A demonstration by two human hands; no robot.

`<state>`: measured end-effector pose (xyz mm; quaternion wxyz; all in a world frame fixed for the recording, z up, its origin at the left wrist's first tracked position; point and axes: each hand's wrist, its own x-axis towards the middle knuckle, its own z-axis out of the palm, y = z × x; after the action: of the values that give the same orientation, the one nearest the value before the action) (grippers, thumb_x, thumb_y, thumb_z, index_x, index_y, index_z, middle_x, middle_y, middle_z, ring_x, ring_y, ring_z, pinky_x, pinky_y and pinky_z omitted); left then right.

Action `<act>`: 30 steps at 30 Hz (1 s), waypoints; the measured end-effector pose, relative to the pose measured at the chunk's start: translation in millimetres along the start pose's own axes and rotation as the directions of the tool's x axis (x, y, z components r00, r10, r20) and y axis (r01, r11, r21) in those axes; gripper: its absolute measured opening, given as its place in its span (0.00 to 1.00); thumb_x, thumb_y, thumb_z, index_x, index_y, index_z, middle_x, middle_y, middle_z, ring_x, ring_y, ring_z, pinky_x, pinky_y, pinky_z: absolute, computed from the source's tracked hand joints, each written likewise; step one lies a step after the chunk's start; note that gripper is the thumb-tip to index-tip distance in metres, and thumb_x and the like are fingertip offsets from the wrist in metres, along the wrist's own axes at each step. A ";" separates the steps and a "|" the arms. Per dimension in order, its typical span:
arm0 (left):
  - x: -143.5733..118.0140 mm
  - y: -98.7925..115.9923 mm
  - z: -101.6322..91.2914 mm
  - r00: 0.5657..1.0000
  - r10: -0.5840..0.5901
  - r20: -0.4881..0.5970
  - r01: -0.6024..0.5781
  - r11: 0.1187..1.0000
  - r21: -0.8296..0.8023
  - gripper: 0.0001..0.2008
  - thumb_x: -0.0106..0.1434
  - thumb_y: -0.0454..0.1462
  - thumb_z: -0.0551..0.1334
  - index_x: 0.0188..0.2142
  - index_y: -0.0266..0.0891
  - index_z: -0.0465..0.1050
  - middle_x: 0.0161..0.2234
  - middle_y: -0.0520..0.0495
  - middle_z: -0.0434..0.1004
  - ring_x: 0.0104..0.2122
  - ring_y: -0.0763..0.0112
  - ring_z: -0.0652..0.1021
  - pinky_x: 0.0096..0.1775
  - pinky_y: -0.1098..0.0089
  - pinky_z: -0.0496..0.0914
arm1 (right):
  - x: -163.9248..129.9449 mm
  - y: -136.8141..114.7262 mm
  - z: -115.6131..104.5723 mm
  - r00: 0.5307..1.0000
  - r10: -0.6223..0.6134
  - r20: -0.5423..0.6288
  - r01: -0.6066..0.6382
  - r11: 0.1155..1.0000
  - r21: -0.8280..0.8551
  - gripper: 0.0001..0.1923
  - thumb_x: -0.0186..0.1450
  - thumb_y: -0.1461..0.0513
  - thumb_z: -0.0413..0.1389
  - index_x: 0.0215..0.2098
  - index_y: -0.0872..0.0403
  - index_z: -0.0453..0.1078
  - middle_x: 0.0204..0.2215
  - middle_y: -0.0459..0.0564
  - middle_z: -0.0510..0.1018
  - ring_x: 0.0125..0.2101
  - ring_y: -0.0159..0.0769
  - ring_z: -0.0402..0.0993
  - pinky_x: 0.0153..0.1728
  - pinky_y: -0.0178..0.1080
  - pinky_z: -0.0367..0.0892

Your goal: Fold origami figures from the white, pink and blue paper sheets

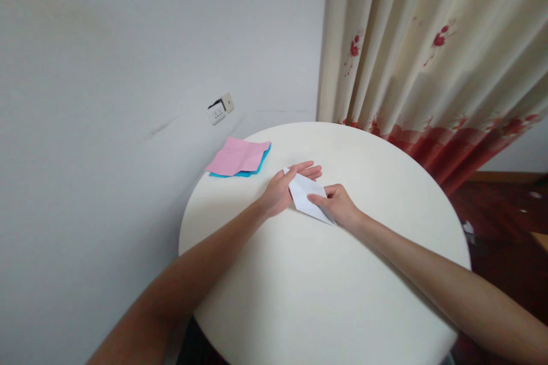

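Observation:
A folded piece of white paper [303, 193] with pointed ends and crease lines is held just over the round table. My left hand [279, 191] has its thumb pressed on the paper's upper left part, while its fingers stretch out behind it, palm up. On the paper's right side, my right hand [342, 206] pinches it, thumb on top and fingers underneath. Part of the paper's underside is hidden by both hands.
A pink sheet [240, 155] lies over blue sheets [261, 164] at the left back of the white round table [308, 296]. Behind it are a wall with a socket [216, 113] and a curtain [398, 57]. Small litter [468, 229] lies on the floor to the right.

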<state>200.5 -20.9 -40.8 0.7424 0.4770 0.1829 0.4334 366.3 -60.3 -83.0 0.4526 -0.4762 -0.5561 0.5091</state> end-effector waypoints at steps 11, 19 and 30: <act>-0.4 -3.9 -5.5 0.994 -0.107 0.025 0.106 0.993 0.050 0.22 0.65 0.42 0.63 0.56 0.39 0.69 0.56 0.38 0.73 0.57 0.51 0.71 0.59 0.52 0.61 | -0.2 -3.6 -0.3 0.998 0.029 -0.052 -0.024 0.994 0.106 0.22 0.51 0.47 0.64 0.20 0.59 0.71 0.17 0.44 0.66 0.20 0.28 0.56 0.21 0.34 0.48; 0.9 -28.5 -2.5 0.993 -0.082 -0.084 0.088 0.994 0.071 0.19 0.59 0.43 0.67 0.46 0.33 0.76 0.47 0.37 0.79 0.52 0.52 0.75 0.56 0.55 0.65 | 9.6 5.7 -3.0 0.993 -0.039 -0.112 0.048 0.996 0.073 0.23 0.53 0.46 0.63 0.18 0.57 0.69 0.17 0.43 0.64 0.21 0.28 0.55 0.23 0.34 0.50; 3.3 -27.6 -3.0 0.990 -0.079 -0.119 0.086 0.995 0.057 0.20 0.57 0.44 0.69 0.44 0.30 0.77 0.43 0.35 0.81 0.51 0.49 0.76 0.55 0.54 0.66 | 9.1 -1.1 -0.5 0.979 -0.033 -0.203 0.061 0.989 0.138 0.33 0.58 0.36 0.52 0.15 0.54 0.62 0.15 0.46 0.66 0.21 0.32 0.60 0.23 0.35 0.56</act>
<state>213.2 -21.3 -65.7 0.7326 0.4656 0.2588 0.4237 365.5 -51.3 -81.7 0.5510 -0.4779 -0.4810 0.4865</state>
